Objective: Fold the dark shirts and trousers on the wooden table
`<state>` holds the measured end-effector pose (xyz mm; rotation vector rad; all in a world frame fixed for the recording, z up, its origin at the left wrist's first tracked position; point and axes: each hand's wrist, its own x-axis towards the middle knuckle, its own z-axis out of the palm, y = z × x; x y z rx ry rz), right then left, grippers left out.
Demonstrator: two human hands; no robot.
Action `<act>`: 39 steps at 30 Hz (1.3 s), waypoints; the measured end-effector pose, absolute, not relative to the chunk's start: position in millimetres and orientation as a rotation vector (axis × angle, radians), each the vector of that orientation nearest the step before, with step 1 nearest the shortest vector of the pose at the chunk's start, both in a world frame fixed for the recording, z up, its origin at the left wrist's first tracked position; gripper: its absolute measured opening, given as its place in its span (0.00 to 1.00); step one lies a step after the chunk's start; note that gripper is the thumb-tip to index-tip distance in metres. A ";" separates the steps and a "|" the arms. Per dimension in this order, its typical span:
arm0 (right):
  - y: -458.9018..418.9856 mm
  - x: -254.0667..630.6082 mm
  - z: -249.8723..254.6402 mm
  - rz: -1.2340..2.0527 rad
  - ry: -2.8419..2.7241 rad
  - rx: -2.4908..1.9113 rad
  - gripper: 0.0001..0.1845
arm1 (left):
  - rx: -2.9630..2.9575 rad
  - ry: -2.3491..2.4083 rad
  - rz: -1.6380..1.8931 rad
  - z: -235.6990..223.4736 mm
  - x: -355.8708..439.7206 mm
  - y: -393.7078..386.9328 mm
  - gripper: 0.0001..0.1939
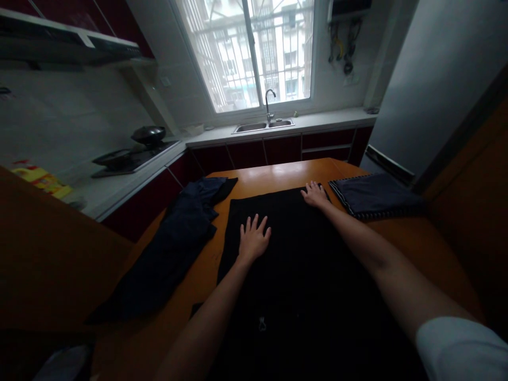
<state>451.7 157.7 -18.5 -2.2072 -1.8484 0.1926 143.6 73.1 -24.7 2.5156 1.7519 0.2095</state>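
A black garment [289, 270] lies spread out over the middle of the wooden table [278, 172], with a small pale emblem low on it. It may be a shirt, but its sleeves and collar do not show clearly. My left hand [254, 241] rests flat on the cloth, fingers spread. Farther off, at the garment's top right corner, my right hand [315, 194] presses down with its fingers stretched out. Neither hand grips anything.
Dark blue clothes [178, 238] lie in a loose heap along the table's left side. A folded dark cloth with striped edges [377, 194] sits at the right. Beyond are a sink [254, 127], a stove with a wok [148, 135] and a tall grey fridge [428, 90].
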 end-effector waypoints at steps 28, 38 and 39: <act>-55.4 409.1 -29.8 0.190 -2.137 -2.031 0.37 | 2.475 1.749 0.184 -26.3 143.1 82.3 0.30; -99.5 417.9 10.4 0.152 -1.984 -2.201 0.16 | 2.514 1.380 0.384 31.6 285.8 162.0 0.21; -99.9 419.3 11.3 0.177 -1.968 -2.218 0.15 | 2.508 1.366 0.377 33.1 308.0 172.9 0.20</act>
